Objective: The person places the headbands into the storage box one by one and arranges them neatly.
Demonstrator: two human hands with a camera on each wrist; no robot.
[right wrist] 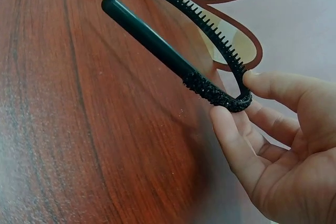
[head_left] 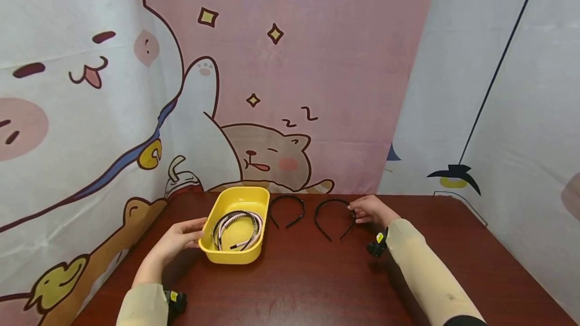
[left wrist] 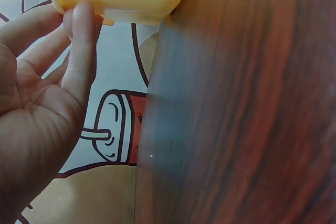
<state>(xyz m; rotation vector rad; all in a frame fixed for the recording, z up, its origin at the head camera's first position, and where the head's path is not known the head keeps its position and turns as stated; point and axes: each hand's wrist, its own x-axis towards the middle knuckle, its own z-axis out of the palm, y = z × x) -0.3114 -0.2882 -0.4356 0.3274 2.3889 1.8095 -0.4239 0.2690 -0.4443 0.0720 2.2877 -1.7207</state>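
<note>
My left hand (head_left: pixel 178 240) holds the left rim of a yellow plastic basin (head_left: pixel 244 194); in the left wrist view its thumb and fingers (left wrist: pixel 84 30) pinch the edge. Inside the basin lie several headbands, among them a pale pink toothed one (head_left: pixel 222 225) and a black one (head_left: pixel 260 223). My right hand (head_left: pixel 371 210) pinches a black headband (head_left: pixel 333 200) by its right side. Up close in the right wrist view, this headband (right wrist: pixel 207 90) shows small comb teeth and a glittery, beaded outer surface. Its ends point toward me in the head view.
Another black headband (head_left: pixel 286 196) lies between the basin and the held one. All stand near the back edge of a dark red wooden table (head_left: pixel 308 286). Behind it hangs a cartoon-cat cloth (head_left: pixel 335 89), with a pale cloth (head_left: pixel 534 114) at the right.
</note>
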